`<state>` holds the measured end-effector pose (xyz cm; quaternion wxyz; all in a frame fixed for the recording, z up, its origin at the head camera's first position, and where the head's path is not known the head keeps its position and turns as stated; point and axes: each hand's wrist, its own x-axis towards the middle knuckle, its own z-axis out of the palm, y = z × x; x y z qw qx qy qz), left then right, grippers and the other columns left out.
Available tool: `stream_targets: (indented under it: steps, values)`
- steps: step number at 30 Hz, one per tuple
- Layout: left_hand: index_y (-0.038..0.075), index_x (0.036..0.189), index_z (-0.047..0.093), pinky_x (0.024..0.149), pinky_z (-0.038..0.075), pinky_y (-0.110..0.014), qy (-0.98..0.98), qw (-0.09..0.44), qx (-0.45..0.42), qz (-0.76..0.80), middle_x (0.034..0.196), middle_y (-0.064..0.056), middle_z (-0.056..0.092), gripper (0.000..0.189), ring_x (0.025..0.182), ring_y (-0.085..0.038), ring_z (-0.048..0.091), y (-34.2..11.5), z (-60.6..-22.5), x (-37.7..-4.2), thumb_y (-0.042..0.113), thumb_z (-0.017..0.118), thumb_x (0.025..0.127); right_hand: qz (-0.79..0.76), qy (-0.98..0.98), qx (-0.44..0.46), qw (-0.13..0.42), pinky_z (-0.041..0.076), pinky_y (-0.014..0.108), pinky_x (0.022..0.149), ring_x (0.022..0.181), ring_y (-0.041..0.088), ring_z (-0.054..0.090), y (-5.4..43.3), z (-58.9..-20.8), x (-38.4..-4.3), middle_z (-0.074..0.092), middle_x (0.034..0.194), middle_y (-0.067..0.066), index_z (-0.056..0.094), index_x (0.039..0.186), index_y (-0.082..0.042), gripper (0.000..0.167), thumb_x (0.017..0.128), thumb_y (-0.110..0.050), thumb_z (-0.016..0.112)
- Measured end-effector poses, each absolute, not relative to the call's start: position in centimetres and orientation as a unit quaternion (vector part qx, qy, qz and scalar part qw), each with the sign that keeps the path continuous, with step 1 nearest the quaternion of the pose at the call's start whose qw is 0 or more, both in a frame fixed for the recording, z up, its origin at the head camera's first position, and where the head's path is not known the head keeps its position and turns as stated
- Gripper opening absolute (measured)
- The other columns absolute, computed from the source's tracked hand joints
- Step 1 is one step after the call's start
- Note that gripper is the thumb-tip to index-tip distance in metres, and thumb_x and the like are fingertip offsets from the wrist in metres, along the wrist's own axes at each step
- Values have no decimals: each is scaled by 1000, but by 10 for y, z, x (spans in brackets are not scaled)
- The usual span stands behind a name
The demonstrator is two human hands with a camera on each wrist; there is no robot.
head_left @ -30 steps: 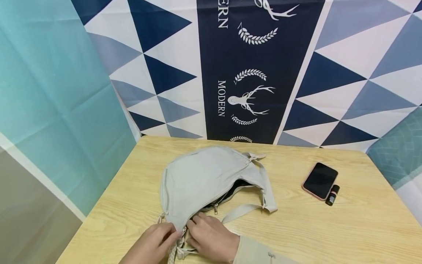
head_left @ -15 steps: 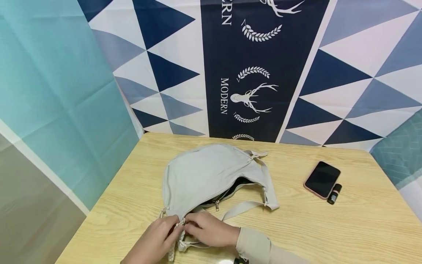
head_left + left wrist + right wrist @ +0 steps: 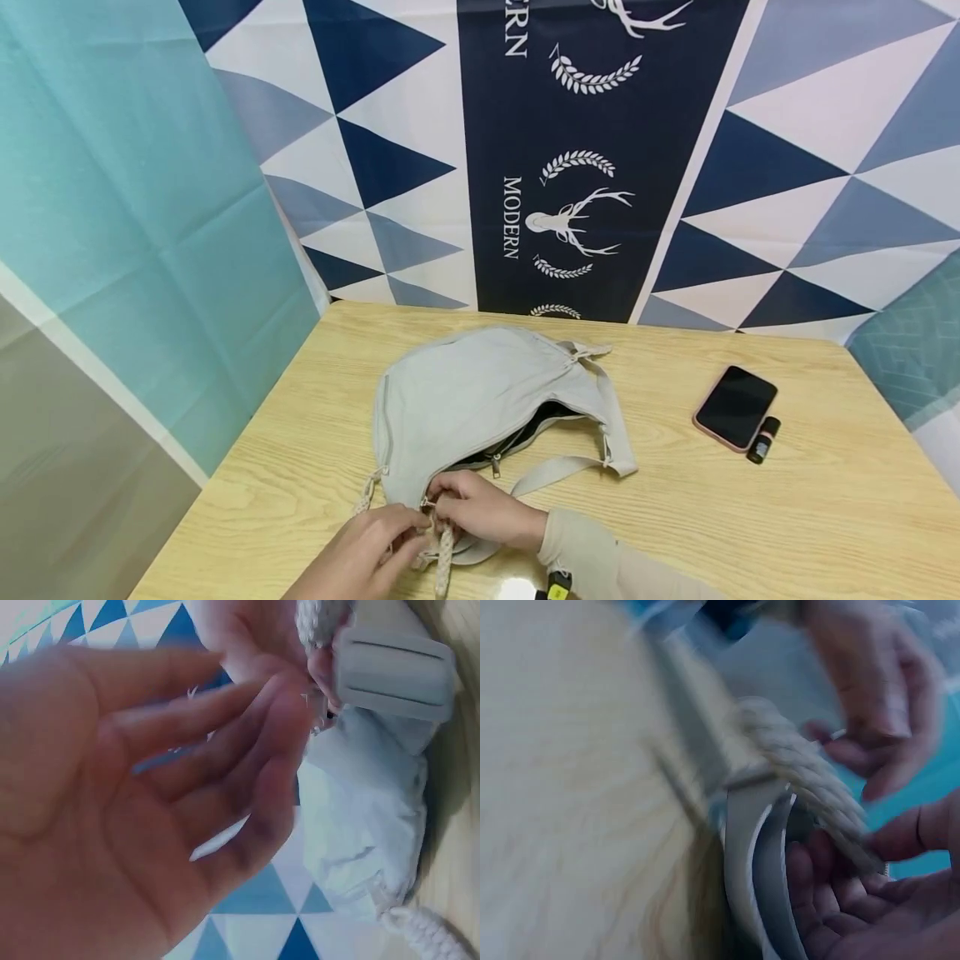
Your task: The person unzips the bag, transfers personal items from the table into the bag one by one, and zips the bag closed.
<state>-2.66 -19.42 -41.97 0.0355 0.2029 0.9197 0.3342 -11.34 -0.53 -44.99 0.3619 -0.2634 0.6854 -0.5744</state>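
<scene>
A pale grey shoulder bag [image 3: 465,392] lies on the wooden table, its zipped mouth partly open and dark inside. At its near corner my right hand [image 3: 480,507] pinches a braided cord [image 3: 444,558] between thumb and fingers; the cord hangs down from there. In the right wrist view the braided cord [image 3: 802,765] runs past my right thumb, beside the curved strap [image 3: 742,855]. My left hand [image 3: 367,546] is close by on the left. The left wrist view shows that left hand [image 3: 165,772] with loosely bent fingers and nothing in them. A plastic strap buckle [image 3: 394,675] is beyond it.
To the right on the table [image 3: 750,533] lie a phone [image 3: 737,407] with a pink edge and a small black tube [image 3: 763,440] beside it. A second braided cord [image 3: 366,492] hangs at the bag's left side. Patterned cloth [image 3: 405,167] stands behind the table.
Both hands were together at the bag's near corner. Now the braided cord is lifted to the right in my right hand, and my left fingers have come off the corner.
</scene>
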Motion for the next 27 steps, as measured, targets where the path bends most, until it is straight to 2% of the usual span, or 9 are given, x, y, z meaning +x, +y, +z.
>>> stream_targets:
  steps: [2, 3, 6, 8, 11, 16, 21, 27]
  values:
    - [18, 91, 67, 56, 44, -21, 934, -17, 186, 303, 79, 17, 56, 4, 66, 4, 49, -192, -421, -26, 18, 67, 96, -545, 720, -287, 319, 44, 20, 57, 57, 8, 52, -5, -448, -113, 59, 68, 2, 67, 101, -5, 17, 99, -9, 50]
    - [21, 85, 63, 55, 42, -21, 941, -38, 172, 288, 76, 16, 53, 11, 64, 3, 47, -191, -422, -27, 17, 70, 94, -530, 734, -306, 296, 43, 19, 56, 53, 7, 50, -4, -447, -113, 58, 64, 2, 68, 100, -7, 18, 101, -11, 51]
    - [23, 76, 50, 51, 36, -20, 956, -58, 122, 259, 69, 16, 42, 30, 57, 2, 38, -188, -430, -29, 28, 78, 86, -486, 751, -383, 231, 45, 18, 52, 49, 1, 49, -2, -444, -113, 58, 60, -1, 71, 98, -12, 21, 104, -20, 52]
    - [23, 74, 45, 50, 33, -20, 962, -56, 100, 247, 66, 15, 37, 38, 55, 1, 34, -187, -437, -30, 35, 80, 83, -453, 752, -441, 187, 45, 15, 56, 54, -5, 48, -2, -443, -114, 60, 66, -5, 72, 98, -14, 24, 105, -23, 51]
    - [22, 70, 42, 48, 30, -21, 967, -58, 83, 233, 63, 14, 34, 41, 52, -1, 32, -185, -444, -31, 33, 79, 82, -407, 752, -500, 140, 45, 11, 63, 67, -9, 50, -1, -443, -115, 65, 80, -10, 73, 102, -16, 25, 106, -23, 49]
    - [23, 65, 42, 44, 28, -21, 967, -83, 100, 220, 59, 14, 33, 33, 49, -1, 28, -179, -440, -33, 14, 71, 79, -379, 763, -514, 98, 46, 9, 70, 78, -10, 55, 4, -438, -120, 71, 93, -10, 75, 103, -15, 22, 104, -18, 53]
    - [24, 61, 38, 43, 25, -19, 955, -131, 126, 236, 56, 17, 28, 36, 49, 3, 24, -176, -428, -38, 7, 67, 74, -391, 775, -490, 84, 45, 11, 61, 66, -7, 50, 10, -427, -126, 70, 82, -6, 75, 95, -14, 19, 102, -17, 57]
    - [22, 60, 36, 44, 22, -16, 939, -157, 154, 265, 58, 20, 24, 36, 51, 6, 19, -175, -416, -45, 1, 64, 70, -386, 794, -465, 63, 45, 12, 61, 64, -7, 50, 21, -417, -134, 68, 81, -10, 74, 93, -13, 15, 100, -18, 62]
